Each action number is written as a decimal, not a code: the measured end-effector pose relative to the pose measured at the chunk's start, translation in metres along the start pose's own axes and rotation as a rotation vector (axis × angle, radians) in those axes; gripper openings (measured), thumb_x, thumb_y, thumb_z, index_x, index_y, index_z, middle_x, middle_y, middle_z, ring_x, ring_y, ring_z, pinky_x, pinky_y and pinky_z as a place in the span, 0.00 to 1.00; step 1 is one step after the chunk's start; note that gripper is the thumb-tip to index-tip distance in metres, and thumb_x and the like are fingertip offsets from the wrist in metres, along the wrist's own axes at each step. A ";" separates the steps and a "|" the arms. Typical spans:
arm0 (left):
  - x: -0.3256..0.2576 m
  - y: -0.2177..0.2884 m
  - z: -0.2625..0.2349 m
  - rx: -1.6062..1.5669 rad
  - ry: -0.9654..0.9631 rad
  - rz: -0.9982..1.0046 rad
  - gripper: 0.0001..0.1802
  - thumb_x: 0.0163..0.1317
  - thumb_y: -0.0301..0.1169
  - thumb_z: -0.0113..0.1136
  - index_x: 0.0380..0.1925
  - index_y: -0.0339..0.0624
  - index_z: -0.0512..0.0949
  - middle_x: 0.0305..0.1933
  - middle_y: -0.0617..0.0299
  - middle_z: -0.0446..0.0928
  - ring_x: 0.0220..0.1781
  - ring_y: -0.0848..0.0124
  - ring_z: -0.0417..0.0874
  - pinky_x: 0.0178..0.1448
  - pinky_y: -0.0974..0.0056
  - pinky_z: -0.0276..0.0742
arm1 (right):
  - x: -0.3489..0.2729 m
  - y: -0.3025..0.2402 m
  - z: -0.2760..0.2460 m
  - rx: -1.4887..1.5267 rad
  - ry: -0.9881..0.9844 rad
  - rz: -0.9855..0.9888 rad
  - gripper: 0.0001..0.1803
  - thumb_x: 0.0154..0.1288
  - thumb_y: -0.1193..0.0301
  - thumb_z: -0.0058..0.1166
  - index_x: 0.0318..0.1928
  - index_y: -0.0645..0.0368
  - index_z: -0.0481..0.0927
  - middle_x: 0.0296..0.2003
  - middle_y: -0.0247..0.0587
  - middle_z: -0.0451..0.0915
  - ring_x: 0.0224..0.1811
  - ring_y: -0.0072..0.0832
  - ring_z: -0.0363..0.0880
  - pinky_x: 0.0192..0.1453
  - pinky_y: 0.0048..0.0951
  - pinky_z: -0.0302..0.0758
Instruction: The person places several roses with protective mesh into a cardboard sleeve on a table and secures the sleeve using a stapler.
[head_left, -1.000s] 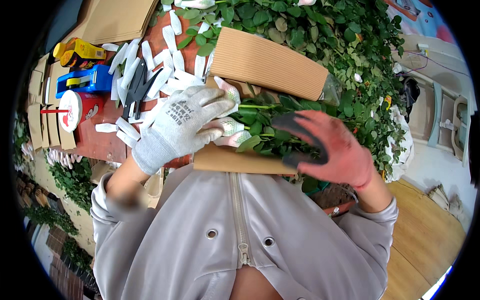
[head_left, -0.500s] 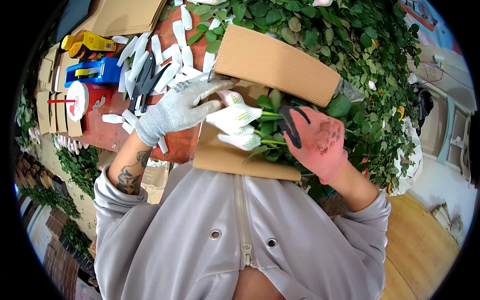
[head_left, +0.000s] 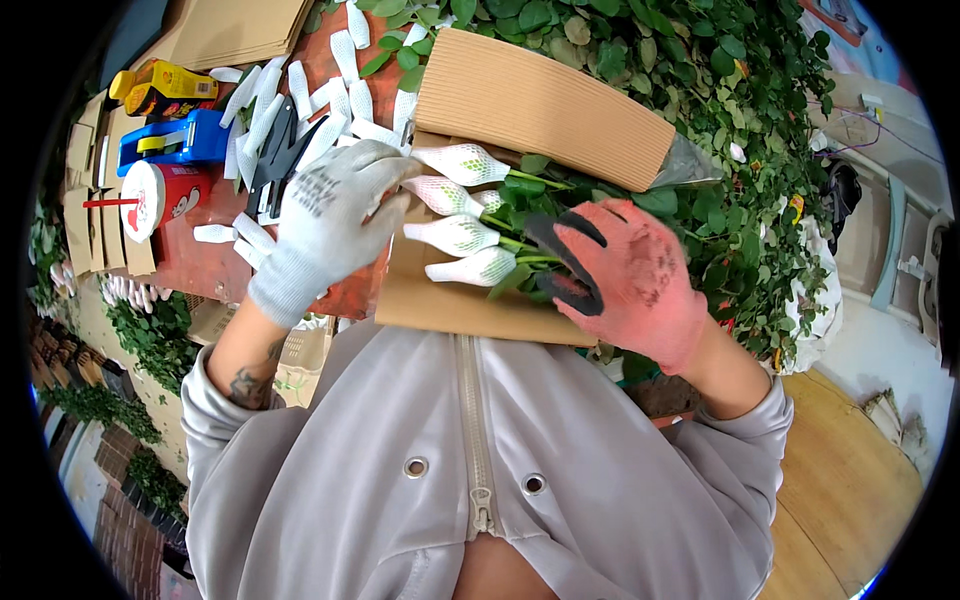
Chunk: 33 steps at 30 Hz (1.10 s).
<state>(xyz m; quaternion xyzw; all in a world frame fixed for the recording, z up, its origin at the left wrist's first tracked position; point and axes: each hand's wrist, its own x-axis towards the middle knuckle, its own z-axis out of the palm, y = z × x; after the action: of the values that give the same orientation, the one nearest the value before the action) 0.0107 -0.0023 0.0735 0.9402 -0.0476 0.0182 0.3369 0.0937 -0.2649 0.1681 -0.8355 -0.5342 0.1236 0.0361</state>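
Several rose buds in white netting sleeves lie side by side on a sheet of brown cardboard in front of my body. One bud among them is pinkish. My left hand, in a pale grey glove, is just left of the bud tips, its fingers and thumb curved and apart. Over the green stems and leaves is my right hand, in a red glove with black fingertips. Its fingers are spread, with a stem showing between them; the palm side is hidden.
A ribbed cardboard piece lies beyond the buds, before a mass of leafy stems. On the left are loose white netting sleeves, a black stapler, a blue tape dispenser, a red cup and a yellow-capped bottle.
The buds, bunched together before, now lie spread in a row on the cardboard. My left hand has drawn back left, and my right hand's fingers have opened over the stems.
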 end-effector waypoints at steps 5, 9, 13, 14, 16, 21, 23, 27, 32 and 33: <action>0.000 -0.001 -0.005 -0.116 -0.011 0.234 0.18 0.52 0.26 0.59 0.45 0.43 0.79 0.48 0.55 0.78 0.45 0.57 0.81 0.49 0.59 0.77 | -0.015 -0.004 0.047 -0.114 -0.166 0.170 0.29 0.58 0.51 0.51 0.57 0.51 0.71 0.54 0.42 0.69 0.59 0.41 0.64 0.64 0.41 0.60; -0.001 -0.021 0.006 -0.038 -0.059 0.384 0.23 0.49 0.25 0.60 0.50 0.43 0.76 0.50 0.53 0.76 0.48 0.55 0.81 0.48 0.58 0.78 | -0.018 0.003 0.044 -0.105 -0.110 0.026 0.28 0.58 0.52 0.49 0.57 0.51 0.71 0.52 0.44 0.69 0.57 0.43 0.63 0.61 0.43 0.60; 0.005 -0.013 0.007 0.027 -0.056 0.458 0.26 0.48 0.27 0.62 0.52 0.45 0.75 0.51 0.55 0.76 0.42 0.56 0.82 0.42 0.59 0.80 | -0.010 -0.015 0.022 -0.087 -0.198 0.022 0.28 0.58 0.54 0.50 0.56 0.54 0.70 0.53 0.45 0.68 0.54 0.45 0.62 0.58 0.43 0.60; 0.009 -0.013 0.008 -0.017 -0.064 0.465 0.26 0.49 0.27 0.63 0.52 0.46 0.75 0.51 0.55 0.76 0.42 0.56 0.82 0.41 0.59 0.80 | -0.006 -0.021 0.023 -0.073 -0.236 0.037 0.29 0.58 0.54 0.50 0.56 0.55 0.70 0.53 0.46 0.67 0.54 0.45 0.62 0.58 0.44 0.61; 0.010 -0.015 0.012 0.008 -0.048 0.475 0.27 0.49 0.28 0.63 0.53 0.47 0.74 0.48 0.55 0.76 0.39 0.58 0.82 0.38 0.61 0.79 | -0.006 -0.022 0.046 -0.160 -0.042 0.029 0.27 0.48 0.57 0.61 0.50 0.54 0.77 0.49 0.47 0.71 0.52 0.46 0.67 0.60 0.44 0.63; 0.016 -0.015 0.020 0.015 -0.084 0.484 0.30 0.51 0.30 0.60 0.58 0.56 0.69 0.45 0.61 0.72 0.37 0.64 0.80 0.35 0.61 0.78 | -0.001 -0.017 0.035 0.021 -0.053 0.088 0.26 0.45 0.61 0.62 0.46 0.56 0.78 0.50 0.49 0.72 0.52 0.45 0.70 0.56 0.43 0.68; 0.015 -0.015 0.021 0.117 -0.152 0.478 0.29 0.52 0.31 0.60 0.58 0.57 0.70 0.44 0.61 0.73 0.37 0.64 0.81 0.35 0.60 0.78 | -0.015 -0.008 0.035 0.089 0.106 0.037 0.27 0.39 0.67 0.63 0.45 0.58 0.78 0.48 0.49 0.73 0.48 0.47 0.73 0.52 0.42 0.72; 0.003 -0.020 0.015 0.071 -0.192 0.452 0.25 0.54 0.36 0.60 0.55 0.57 0.73 0.38 0.61 0.73 0.36 0.62 0.80 0.35 0.60 0.76 | -0.033 0.015 0.035 0.127 0.269 -0.010 0.28 0.36 0.72 0.65 0.46 0.58 0.78 0.47 0.48 0.76 0.44 0.47 0.77 0.48 0.40 0.75; -0.020 -0.021 0.001 0.205 -0.333 0.533 0.26 0.48 0.35 0.65 0.52 0.55 0.78 0.45 0.64 0.76 0.38 0.64 0.80 0.39 0.61 0.75 | -0.013 0.040 0.048 0.138 0.140 0.038 0.24 0.47 0.69 0.64 0.49 0.55 0.77 0.43 0.43 0.79 0.45 0.42 0.76 0.51 0.36 0.71; -0.021 -0.019 -0.001 0.157 -0.334 0.502 0.26 0.48 0.34 0.65 0.52 0.55 0.78 0.45 0.63 0.76 0.38 0.64 0.80 0.40 0.61 0.75 | -0.010 0.039 0.051 0.236 0.095 0.104 0.24 0.47 0.68 0.63 0.49 0.55 0.77 0.43 0.43 0.79 0.45 0.42 0.76 0.51 0.36 0.71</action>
<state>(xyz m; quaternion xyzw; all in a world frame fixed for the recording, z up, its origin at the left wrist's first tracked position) -0.0087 0.0145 0.0606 0.9123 -0.3312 -0.0502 0.2357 0.1116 -0.2942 0.1128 -0.8569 -0.4697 0.1476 0.1528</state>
